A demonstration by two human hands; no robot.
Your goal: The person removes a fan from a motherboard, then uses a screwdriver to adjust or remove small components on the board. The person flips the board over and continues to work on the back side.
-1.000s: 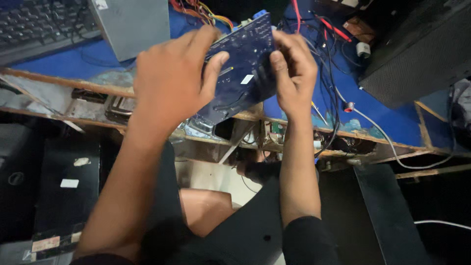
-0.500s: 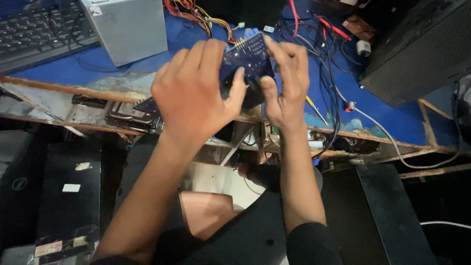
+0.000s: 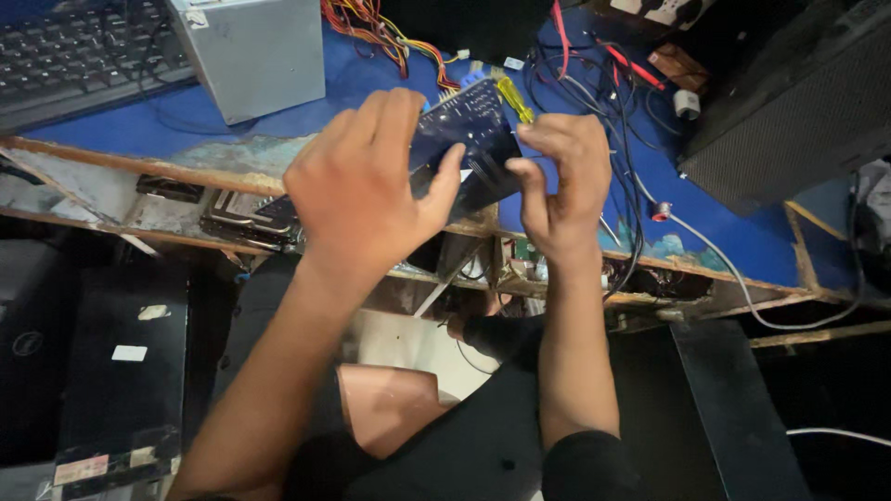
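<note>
A dark blue circuit board (image 3: 469, 139) is held between both hands above the front edge of the blue-topped desk (image 3: 306, 102). My left hand (image 3: 367, 190) grips the board's left side, fingers curled over its top and thumb against its face. My right hand (image 3: 561, 181) holds the board's right edge with bent fingers. A yellow-handled tool (image 3: 513, 99) pokes out just behind the board; how it rests is hidden. Most of the board's left half is covered by my left hand.
A grey metal box (image 3: 255, 51) stands at the back left beside a black keyboard (image 3: 74, 51). Coloured wires (image 3: 385, 32) and black cables (image 3: 603, 102) tangle behind the board. A black case (image 3: 798, 93) sits at right. Dark units (image 3: 121, 371) stand under the desk.
Both hands have carried the board away from me, towards the desk's back. My left hand has slid further over the board and hides more of it.
</note>
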